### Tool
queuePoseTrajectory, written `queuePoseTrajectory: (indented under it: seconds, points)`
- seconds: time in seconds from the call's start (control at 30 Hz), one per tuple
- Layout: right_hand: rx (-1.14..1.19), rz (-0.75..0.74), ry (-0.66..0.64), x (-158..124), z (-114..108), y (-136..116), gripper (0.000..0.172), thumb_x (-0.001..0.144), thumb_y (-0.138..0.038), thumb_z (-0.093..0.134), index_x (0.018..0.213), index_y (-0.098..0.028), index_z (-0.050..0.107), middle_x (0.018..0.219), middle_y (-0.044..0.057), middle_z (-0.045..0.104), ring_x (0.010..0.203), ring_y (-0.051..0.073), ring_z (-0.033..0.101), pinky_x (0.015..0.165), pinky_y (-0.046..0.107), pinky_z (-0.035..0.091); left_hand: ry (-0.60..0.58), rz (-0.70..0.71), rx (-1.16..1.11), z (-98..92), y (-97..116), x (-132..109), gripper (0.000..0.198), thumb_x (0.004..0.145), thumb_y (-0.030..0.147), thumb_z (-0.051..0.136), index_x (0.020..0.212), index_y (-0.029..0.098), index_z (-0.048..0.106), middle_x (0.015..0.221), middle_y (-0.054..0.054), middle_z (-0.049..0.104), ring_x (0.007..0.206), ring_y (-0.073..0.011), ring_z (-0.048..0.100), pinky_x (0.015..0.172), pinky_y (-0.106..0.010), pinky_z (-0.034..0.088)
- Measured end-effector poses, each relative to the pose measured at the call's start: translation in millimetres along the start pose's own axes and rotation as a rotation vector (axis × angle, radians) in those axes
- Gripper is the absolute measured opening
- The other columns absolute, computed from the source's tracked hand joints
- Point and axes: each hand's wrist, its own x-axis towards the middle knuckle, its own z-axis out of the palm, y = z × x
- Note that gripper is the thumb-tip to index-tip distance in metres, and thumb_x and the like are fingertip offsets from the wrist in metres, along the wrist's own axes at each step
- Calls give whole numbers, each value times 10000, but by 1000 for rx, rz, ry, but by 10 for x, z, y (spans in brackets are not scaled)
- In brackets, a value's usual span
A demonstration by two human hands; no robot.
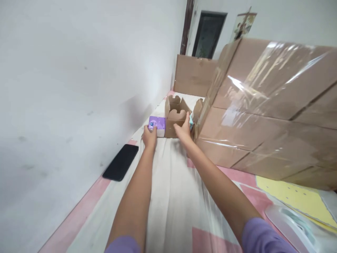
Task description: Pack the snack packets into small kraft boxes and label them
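A small open brown cardboard box (175, 119) with raised flaps stands on a white cloth (171, 196) far ahead of me. A small purple box (157, 124) sits against its left side. My left hand (149, 136) is closed on the near end of the purple box. My right hand (183, 129) rests on the front right edge of the brown box, fingers curled over its rim. A bit of teal packaging (191, 121) shows just right of those fingers.
A black phone (120, 162) lies by the white wall on the left. Large taped cardboard cartons (265, 105) are stacked on the right, and another carton (193, 74) stands behind. A yellow sheet (295, 196) and a clear plastic item (292, 225) lie at lower right.
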Motion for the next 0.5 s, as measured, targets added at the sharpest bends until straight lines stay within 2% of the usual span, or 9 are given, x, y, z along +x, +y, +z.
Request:
queuePoseTrajectory:
  seconds: [0.1,0.17,0.23,0.3,0.4,0.5]
  points:
    - [52,52,3,-70,1,125,955,755,-247,639,1614,-281,222,1583,128,442,1463,318,427,1210,522,355,31,79,-138,-50,-18,27,405,868,416,744,1205,231,618,1289,-90,676,1280,-244,604,1112,-347,430]
    - [119,27,1,-141,24,172,869,765,-254,647,1549,-274,272,1493,131,510,1393,304,479,1195,518,365,51,120,-241,-91,-15,82,441,940,445,651,1321,241,560,1429,-101,607,1350,-205,564,1122,-302,424]
    - [244,21,10,-204,88,219,746,802,-244,614,1464,-265,271,1381,133,553,1270,254,556,1149,470,419,58,132,-335,-122,-18,148,483,1023,501,485,1425,232,490,1512,-127,549,1391,-188,540,1127,-302,430]
    - [363,39,3,-258,178,278,663,832,-237,580,1403,-260,244,1328,132,550,1195,211,587,1106,413,457,26,123,-404,-134,-38,202,538,1041,561,403,1416,195,525,1488,-151,579,1379,-204,560,1133,-329,440]
    - [412,48,-75,-326,295,370,672,810,-285,648,1374,-258,283,1374,136,522,1270,224,545,1135,423,428,-59,102,-451,-116,-94,226,553,969,611,553,1294,176,654,1416,-144,651,1357,-237,584,1165,-364,426]
    - [420,16,-172,-362,322,409,782,762,-306,714,1419,-239,296,1494,156,454,1358,248,483,1183,444,382,-111,89,-458,-84,-116,197,545,914,585,661,1292,193,670,1420,-131,655,1359,-242,581,1170,-385,430]
